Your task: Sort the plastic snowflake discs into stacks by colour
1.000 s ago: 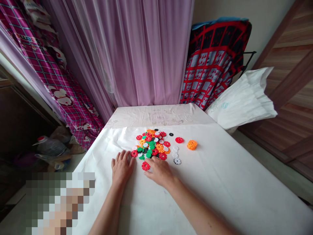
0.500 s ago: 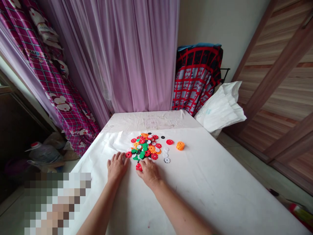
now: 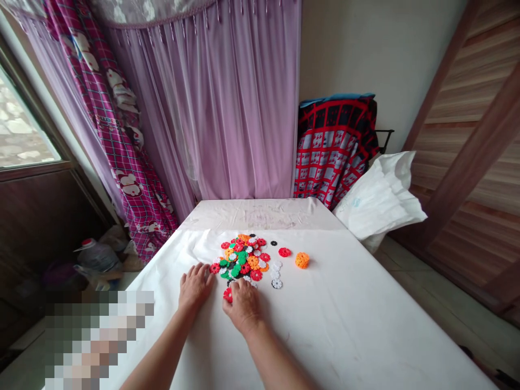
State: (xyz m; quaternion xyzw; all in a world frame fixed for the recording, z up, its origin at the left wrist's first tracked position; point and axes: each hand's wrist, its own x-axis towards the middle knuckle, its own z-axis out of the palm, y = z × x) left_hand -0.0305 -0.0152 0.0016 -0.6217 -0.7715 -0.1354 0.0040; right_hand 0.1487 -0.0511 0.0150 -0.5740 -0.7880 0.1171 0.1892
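A heap of flower-shaped plastic discs (image 3: 242, 255) in red, orange, green, white and black lies on the white-covered table (image 3: 345, 325). My left hand (image 3: 195, 286) rests flat at the heap's left edge, fingers stretched out, beside a red disc (image 3: 214, 268). At the near side of the heap, my right hand (image 3: 244, 304) is closed on a red flower disc (image 3: 228, 294) between thumb and fingers; its fingertips are partly hidden. Right of the heap are an orange disc stack (image 3: 301, 260), a red disc pile (image 3: 285, 252) and several white discs (image 3: 277, 275).
A single black disc (image 3: 274, 243) lies behind the white ones. A white sack (image 3: 377, 195) leans at the table's right edge, before a chair draped in red checked cloth (image 3: 325, 146). Purple curtains (image 3: 244, 108) hang behind. A plastic jug (image 3: 95, 254) stands on the floor at left.
The view has tilted up, so everything sits lower in the picture. My right hand has shifted slightly left with the red disc. My left hand stays beside the heap.
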